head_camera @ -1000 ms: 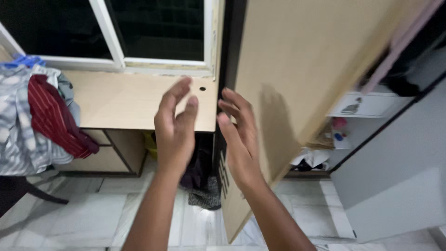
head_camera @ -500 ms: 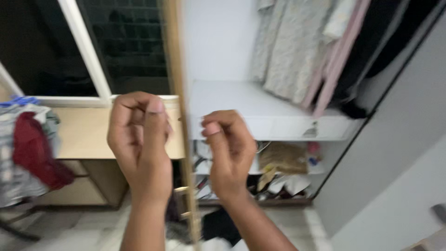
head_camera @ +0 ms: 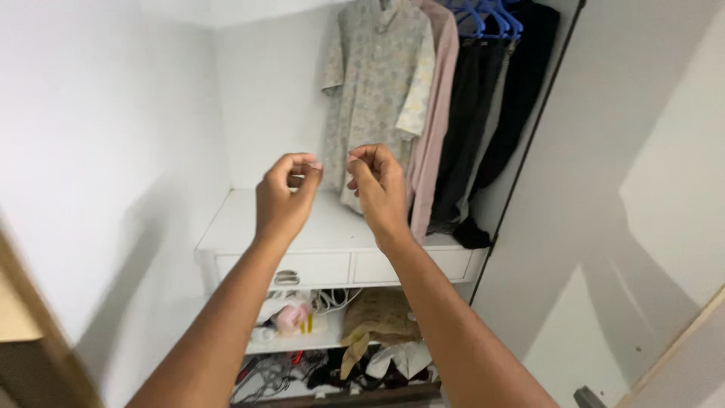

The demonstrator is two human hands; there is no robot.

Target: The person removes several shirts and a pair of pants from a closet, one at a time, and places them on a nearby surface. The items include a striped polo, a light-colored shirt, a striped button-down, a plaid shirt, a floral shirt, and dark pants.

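- White wardrobe interior (head_camera: 113, 136), door open; a wood door edge (head_camera: 38, 332) shows at lower left.
- Hanging rail at the top: a pale patterned shirt (head_camera: 377, 83), a pink garment (head_camera: 438, 113) beside it, then dark clothes (head_camera: 498, 98) on blue hangers (head_camera: 483, 15).
- Below them sits a white drawer unit (head_camera: 226, 242) with two drawer fronts; its top is bare at the left.
- Under the drawers, a shelf of clutter (head_camera: 302, 317): cables, small bottles, crumpled paper and cloth.
- Left hand (head_camera: 285, 198) is raised in front of the shirt, fingers curled in, thumb meeting the fingertips. Nothing visible in it.
- Right hand (head_camera: 380, 189) is just beside it, in the same loose pinch and also empty as far as I can see. The two hands are close but not touching.
- Neither hand contacts any garment; the patterned shirt hangs right behind them and is the nearest thing.
- Judgement: this looks like the pre-grasp stage, hands poised at the hanging clothes.
- Taking hold of the shirt would call for opening the fingers and reaching forward and up to the hanger or fabric.
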